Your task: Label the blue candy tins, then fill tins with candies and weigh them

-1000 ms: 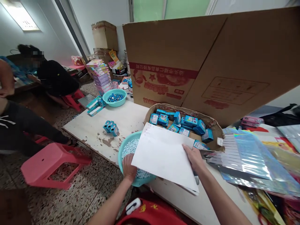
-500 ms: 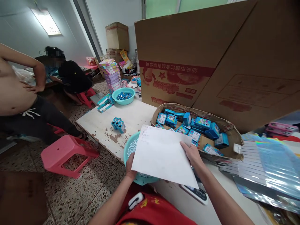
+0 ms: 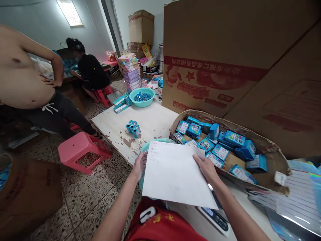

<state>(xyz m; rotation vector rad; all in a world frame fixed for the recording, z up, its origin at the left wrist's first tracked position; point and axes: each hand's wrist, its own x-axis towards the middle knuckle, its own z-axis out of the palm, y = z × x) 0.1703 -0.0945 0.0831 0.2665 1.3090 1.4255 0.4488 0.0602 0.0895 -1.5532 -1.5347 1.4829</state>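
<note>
A white sheet of paper (image 3: 175,177) with a few faint handwritten lines at its upper left is held out in front of me. My right hand (image 3: 207,169) pinches its right side, thumb on top and fingers hidden underneath. At the left edge, my left hand (image 3: 139,165) is loosely curled with fingers apart; it does not appear to grip the sheet. Beneath the paper, a turquoise basin (image 3: 160,140) is mostly covered, its contents hidden. A white device with dark buttons (image 3: 215,221), like a calculator, lies partly under the sheet's lower right corner.
On the right, a cut-down cardboard tray (image 3: 274,160) holds several blue printed boxes (image 3: 234,138). Small blue boxes (image 3: 133,128) and a basin of blue pieces (image 3: 142,103) stand farther left. A large carton (image 3: 200,36) rises behind. Two people and a pink stool (image 3: 80,147) are at left.
My view has turned left, so the surroundings sit farther right. My left hand has loosened from the paper's left edge and its fingers now show. The right hand keeps its hold.
</note>
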